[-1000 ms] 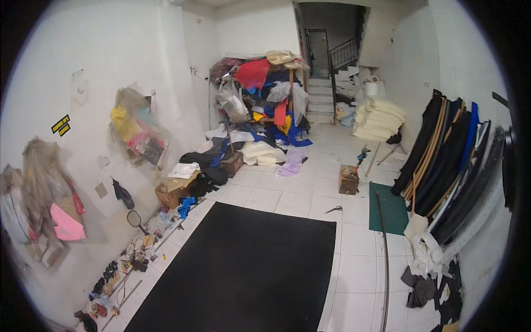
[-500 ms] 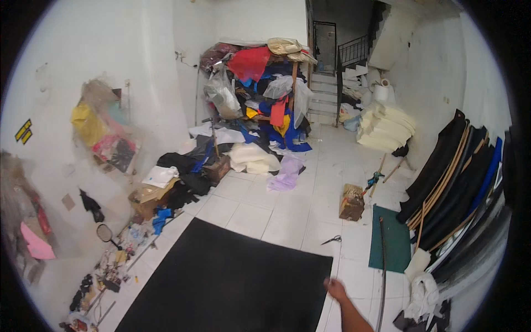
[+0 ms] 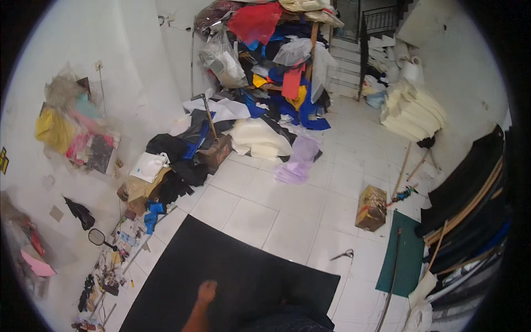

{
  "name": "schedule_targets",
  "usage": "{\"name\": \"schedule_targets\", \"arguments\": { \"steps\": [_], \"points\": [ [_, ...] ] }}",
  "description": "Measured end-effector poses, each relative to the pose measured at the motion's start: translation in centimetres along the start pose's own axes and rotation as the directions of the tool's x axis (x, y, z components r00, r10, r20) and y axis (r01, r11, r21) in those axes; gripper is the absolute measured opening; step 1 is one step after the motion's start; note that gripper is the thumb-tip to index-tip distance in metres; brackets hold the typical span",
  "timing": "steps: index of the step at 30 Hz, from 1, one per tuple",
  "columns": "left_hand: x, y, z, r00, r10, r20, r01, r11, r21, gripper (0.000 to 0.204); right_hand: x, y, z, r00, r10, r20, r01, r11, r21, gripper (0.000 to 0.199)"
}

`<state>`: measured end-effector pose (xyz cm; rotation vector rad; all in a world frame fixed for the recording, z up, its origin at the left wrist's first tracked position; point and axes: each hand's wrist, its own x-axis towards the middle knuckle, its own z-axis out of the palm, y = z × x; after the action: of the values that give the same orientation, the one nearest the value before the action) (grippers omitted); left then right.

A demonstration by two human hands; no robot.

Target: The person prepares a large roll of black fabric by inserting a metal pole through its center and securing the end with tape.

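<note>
A wide black sheet (image 3: 249, 260) lies spread on the tiled floor in front of me. Over its left-middle part is my left hand (image 3: 207, 291), its fingers looking curled into a fist with nothing visible in them. Whether it touches the sheet I cannot tell. Dark clothing (image 3: 287, 322) of mine covers the sheet's near right part, and my right hand is out of sight. A pair of dark scissors (image 3: 343, 255) rests on the tiles just beyond the sheet's right corner.
A wooden block (image 3: 371, 208), a green mat (image 3: 404, 252) with a thin rod (image 3: 394, 276) and leaning dark rolls (image 3: 464, 188) are at right. Fabric heaps fill a rack (image 3: 314, 50) at the back. Clutter and a racket (image 3: 99, 238) line the left wall.
My right hand has left the sheet's right edge and gone out of view. My left hand has come in over the sheet. The view has tipped downward.
</note>
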<state>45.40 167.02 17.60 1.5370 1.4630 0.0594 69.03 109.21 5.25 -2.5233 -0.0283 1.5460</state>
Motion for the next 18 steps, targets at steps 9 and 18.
{"name": "schedule_targets", "arguments": {
  "steps": [9, 18],
  "points": [
    [2.2, -4.0, 5.1, 0.873, -0.422, 0.243, 0.297, 0.856, 0.423, 0.036, 21.0, -44.8, -41.1, 0.64, -0.45, -0.622, 0.71, 0.656, 0.256, 0.02],
    [34.7, 19.6, -0.2, 0.979, -0.173, 0.11, 0.14, 0.956, 0.257, 0.039, 24.6, -66.6, -46.9, 0.752, -0.5, -0.428, 0.635, 0.723, 0.272, 0.031]
  ]
}}
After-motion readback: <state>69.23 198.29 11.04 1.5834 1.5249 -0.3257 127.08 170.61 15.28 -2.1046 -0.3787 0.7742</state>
